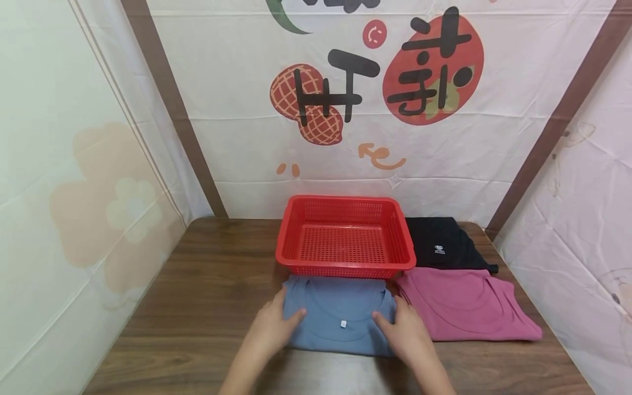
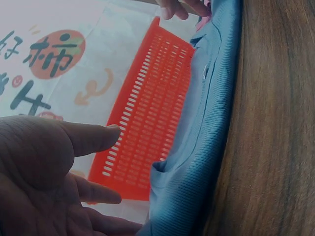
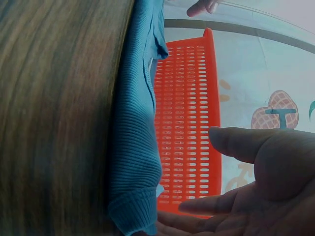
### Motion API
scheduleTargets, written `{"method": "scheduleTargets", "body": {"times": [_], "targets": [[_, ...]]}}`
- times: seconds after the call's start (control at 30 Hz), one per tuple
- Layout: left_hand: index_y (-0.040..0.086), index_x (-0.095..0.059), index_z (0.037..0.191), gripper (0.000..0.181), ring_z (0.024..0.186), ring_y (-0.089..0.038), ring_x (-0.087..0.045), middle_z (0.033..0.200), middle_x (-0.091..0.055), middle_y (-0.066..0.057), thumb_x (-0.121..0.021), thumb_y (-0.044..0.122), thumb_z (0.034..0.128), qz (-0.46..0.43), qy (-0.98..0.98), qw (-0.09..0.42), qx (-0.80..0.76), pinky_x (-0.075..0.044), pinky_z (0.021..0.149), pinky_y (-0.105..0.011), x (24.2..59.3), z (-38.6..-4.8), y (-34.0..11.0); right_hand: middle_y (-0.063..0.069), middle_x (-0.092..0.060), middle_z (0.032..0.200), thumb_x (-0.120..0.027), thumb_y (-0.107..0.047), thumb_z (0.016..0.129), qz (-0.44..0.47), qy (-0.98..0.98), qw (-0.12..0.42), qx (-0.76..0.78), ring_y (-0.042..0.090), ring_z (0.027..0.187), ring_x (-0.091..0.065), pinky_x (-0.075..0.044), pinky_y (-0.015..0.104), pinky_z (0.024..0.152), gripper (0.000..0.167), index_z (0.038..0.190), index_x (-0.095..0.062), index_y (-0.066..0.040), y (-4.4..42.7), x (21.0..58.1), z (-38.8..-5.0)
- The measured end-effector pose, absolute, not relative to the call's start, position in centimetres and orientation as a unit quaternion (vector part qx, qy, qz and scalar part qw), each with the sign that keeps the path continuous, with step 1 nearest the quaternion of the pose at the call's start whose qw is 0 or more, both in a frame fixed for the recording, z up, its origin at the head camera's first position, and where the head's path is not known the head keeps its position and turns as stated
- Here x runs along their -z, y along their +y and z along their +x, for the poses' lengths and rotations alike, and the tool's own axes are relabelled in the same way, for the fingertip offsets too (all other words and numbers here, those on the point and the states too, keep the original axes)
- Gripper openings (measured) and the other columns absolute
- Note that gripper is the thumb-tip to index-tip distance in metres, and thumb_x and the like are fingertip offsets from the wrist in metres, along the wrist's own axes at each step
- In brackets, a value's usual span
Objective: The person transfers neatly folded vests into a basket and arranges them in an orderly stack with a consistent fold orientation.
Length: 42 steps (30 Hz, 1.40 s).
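Observation:
A folded blue ribbed top with a small white neck label lies flat on the table, just in front of the red plastic basket. At its left edge is my left hand, thumb spread over the cloth and fingers along the side. My right hand mirrors this at the right edge. Both wrist views show the thumbs raised and apart from the fingers, with the left hand and right hand beside the ribbed fabric. Some fingertips are hidden behind the cloth.
Right of the blue top lies a folded pink top, its left edge close to my right hand. Behind that is a folded black garment with a small white print. Bare wood table extends at the left. A printed cloth backdrop stands behind.

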<state>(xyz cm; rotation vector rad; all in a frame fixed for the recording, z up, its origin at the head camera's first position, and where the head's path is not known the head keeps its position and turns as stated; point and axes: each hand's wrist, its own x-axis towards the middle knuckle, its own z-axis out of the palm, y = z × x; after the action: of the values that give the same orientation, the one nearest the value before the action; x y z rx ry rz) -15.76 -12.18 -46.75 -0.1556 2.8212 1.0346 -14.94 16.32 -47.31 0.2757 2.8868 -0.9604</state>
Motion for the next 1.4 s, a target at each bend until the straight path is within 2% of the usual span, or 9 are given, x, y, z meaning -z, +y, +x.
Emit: {"method": "scheduleTargets", "body": {"times": [0.3, 0.4, 0.53, 0.6, 0.8, 0.97, 1.1, 1.3, 1.4], "targets": [[-0.003, -0.038, 0.154, 0.077, 0.139, -0.052, -0.043, 0.150, -0.047, -0.032, -0.066, 0.042, 0.0972, -0.058, 0.930, 0.064, -0.356, -0.037, 0.109, -0.068, 47.5, -15.9, -12.3, 0.038, -0.052, 0.136, -0.072, -0.039, 0.093, 0.101, 0.946, 0.028, 0.307, 0.053, 0.128, -0.052, -0.043, 0.065, 0.103, 0.080, 0.145, -0.042, 0.014, 16.2, 47.8, -15.1], [-0.003, -0.039, 0.153, 0.076, 0.139, -0.053, -0.042, 0.150, -0.046, -0.032, -0.066, 0.041, 0.0974, -0.066, 0.929, 0.064, -0.358, -0.036, 0.108, -0.068, 47.6, -16.0, -12.3, 0.039, -0.047, 0.132, -0.073, -0.039, 0.091, 0.123, 0.944, 0.035, 0.305, 0.052, 0.119, -0.056, -0.046, 0.065, 0.099, 0.082, 0.145, -0.041, 0.014, 16.1, 47.9, -15.2], [-0.005, -0.041, 0.151, 0.076, 0.137, -0.055, -0.043, 0.147, -0.047, -0.035, -0.066, 0.041, 0.0970, -0.071, 0.929, 0.061, -0.359, -0.037, 0.106, -0.069, 47.7, -16.2, -12.3, 0.035, -0.044, 0.122, -0.075, -0.038, 0.090, 0.151, 0.940, 0.041, 0.302, 0.045, 0.102, -0.061, -0.051, 0.062, 0.092, 0.079, 0.139, -0.044, 0.015, 16.1, 48.1, -15.2], [-0.006, -0.043, 0.150, 0.075, 0.135, -0.056, -0.044, 0.145, -0.049, -0.036, -0.067, 0.041, 0.0964, -0.072, 0.929, 0.057, -0.358, -0.038, 0.106, -0.069, 47.7, -16.3, -12.3, 0.036, -0.044, 0.120, -0.076, -0.037, 0.089, 0.159, 0.941, 0.046, 0.296, 0.044, 0.100, -0.061, -0.052, 0.061, 0.090, 0.077, 0.136, -0.045, 0.016, 16.1, 48.1, -15.3], [-0.009, -0.048, 0.144, 0.071, 0.131, -0.055, -0.047, 0.138, -0.054, -0.036, -0.070, 0.038, 0.0949, -0.077, 0.930, 0.055, -0.354, -0.040, 0.105, -0.066, 48.2, -16.9, -12.5, 0.038, -0.058, 0.122, -0.075, -0.036, 0.090, 0.164, 0.947, 0.072, 0.266, 0.049, 0.111, -0.062, -0.053, 0.059, 0.090, 0.076, 0.133, -0.047, 0.020, 15.8, 48.0, -15.6], [-0.013, -0.054, 0.135, 0.065, 0.126, -0.052, -0.052, 0.129, -0.058, -0.035, -0.073, 0.032, 0.0926, -0.084, 0.932, 0.057, -0.347, -0.043, 0.103, -0.063, 48.5, -17.4, -12.7, 0.031, -0.066, 0.107, -0.077, -0.035, 0.089, 0.164, 0.949, 0.087, 0.255, 0.040, 0.095, -0.068, -0.057, 0.053, 0.079, 0.065, 0.122, -0.055, 0.018, 15.6, 48.1, -15.8], [-0.013, -0.056, 0.133, 0.059, 0.124, -0.051, -0.053, 0.126, -0.060, -0.034, -0.075, 0.023, 0.0901, -0.099, 0.933, 0.076, -0.339, -0.044, 0.102, -0.063, 48.6, -17.9, -12.7, 0.027, -0.068, 0.100, -0.079, -0.030, 0.087, 0.155, 0.953, 0.074, 0.248, 0.034, 0.086, -0.068, -0.057, 0.051, 0.074, 0.055, 0.113, -0.060, 0.015, 15.6, 48.4, -15.9], [-0.014, -0.058, 0.130, 0.059, 0.122, -0.051, -0.056, 0.123, -0.061, -0.035, -0.079, 0.016, 0.0846, -0.105, 0.938, 0.072, -0.321, -0.046, 0.101, -0.062, 49.0, -18.2, -12.6, 0.028, -0.067, 0.101, -0.083, -0.028, 0.084, 0.148, 0.964, 0.053, 0.217, 0.041, 0.094, -0.068, -0.057, 0.053, 0.080, 0.057, 0.112, -0.061, 0.017, 15.3, 48.7, -16.0], [-0.013, -0.062, 0.124, 0.053, 0.115, -0.048, -0.061, 0.116, -0.065, -0.032, -0.080, 0.015, 0.0827, -0.111, 0.939, 0.071, -0.318, -0.050, 0.096, -0.060, 49.1, -18.3, -12.6, 0.028, -0.066, 0.103, -0.083, -0.030, 0.083, 0.149, 0.966, 0.054, 0.202, 0.043, 0.097, -0.067, -0.056, 0.054, 0.083, 0.059, 0.111, -0.062, 0.016, 15.2, 48.6, -16.1]]}}
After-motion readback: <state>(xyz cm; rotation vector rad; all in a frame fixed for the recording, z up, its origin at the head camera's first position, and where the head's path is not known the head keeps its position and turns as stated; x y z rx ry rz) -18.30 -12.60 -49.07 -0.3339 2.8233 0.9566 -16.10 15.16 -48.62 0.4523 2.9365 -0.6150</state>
